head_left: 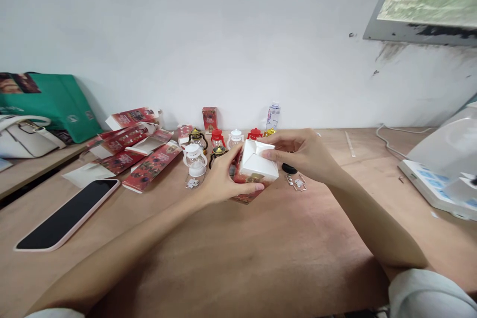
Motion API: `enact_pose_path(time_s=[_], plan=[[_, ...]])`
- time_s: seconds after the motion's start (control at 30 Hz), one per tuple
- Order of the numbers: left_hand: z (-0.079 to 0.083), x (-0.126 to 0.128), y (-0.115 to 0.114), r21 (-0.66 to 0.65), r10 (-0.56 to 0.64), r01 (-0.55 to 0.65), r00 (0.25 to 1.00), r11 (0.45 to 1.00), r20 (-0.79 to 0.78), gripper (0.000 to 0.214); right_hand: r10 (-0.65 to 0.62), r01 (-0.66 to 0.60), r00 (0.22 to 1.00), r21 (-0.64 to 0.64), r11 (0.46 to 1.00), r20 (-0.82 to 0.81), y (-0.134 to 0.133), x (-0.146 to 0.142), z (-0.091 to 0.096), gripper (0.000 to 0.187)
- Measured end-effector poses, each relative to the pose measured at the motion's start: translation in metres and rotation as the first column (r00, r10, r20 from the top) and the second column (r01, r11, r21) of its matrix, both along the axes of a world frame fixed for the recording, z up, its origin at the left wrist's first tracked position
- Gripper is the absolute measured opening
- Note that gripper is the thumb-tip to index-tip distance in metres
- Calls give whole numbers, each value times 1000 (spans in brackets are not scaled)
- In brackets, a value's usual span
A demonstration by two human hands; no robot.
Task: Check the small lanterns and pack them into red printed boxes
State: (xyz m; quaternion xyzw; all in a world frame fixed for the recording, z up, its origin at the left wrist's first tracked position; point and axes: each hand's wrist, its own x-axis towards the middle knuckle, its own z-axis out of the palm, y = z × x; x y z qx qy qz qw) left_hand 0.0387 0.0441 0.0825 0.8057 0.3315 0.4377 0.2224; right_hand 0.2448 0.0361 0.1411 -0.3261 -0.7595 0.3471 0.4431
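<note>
A red printed cardboard box (252,164) with white end flaps is tilted above the middle of the table. My left hand (225,176) wraps around its left side, the thumb along the near face. At the white end, my right hand (303,154) has its thumb pressed on a folded flap, and its other fingers are partly hidden behind the box. Whatever the box contains is out of sight. Just behind stand several small lanterns, among them a white lantern (195,160), a red lantern (216,139) and a partly covered black lantern (218,153).
Flattened red cartons (151,166) are heaped at the left, near a phone (70,213). An upright red box (209,119) and a bottle (273,115) stand by the wall. Bent wire parts (297,182) lie right of the box. A power strip (428,186) sits far right.
</note>
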Motion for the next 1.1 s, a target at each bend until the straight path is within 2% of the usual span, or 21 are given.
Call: enact_pose_path(time_s=[0.27,0.47,0.67,0.87,0.93,1.1], plan=[[1,1,1,41,42,-42,999,998,-10,81,-97,94,987,-29,995,-129,-2,-11,-5,18],[1,2,1,61,86,-85,996,995,-6,77,-87,87,995,-7,996,-48,-2,-10,-4,16],[3,1,2,51,110,-110,994,993,4,76,-185,185,981,-2,983,-64,-3,-14,-7,17],[-1,1,1,55,102,-100,994,993,-31,71,-242,244,969,56,968,-42,3,-18,-15,7],[0,2,0,43,78,-77,997,996,-17,71,-230,232,973,73,970,-35,4,-16,-15,8],[6,2,-1,18,56,-57,998,998,31,76,-93,95,995,66,993,-26,2,-8,-5,18]])
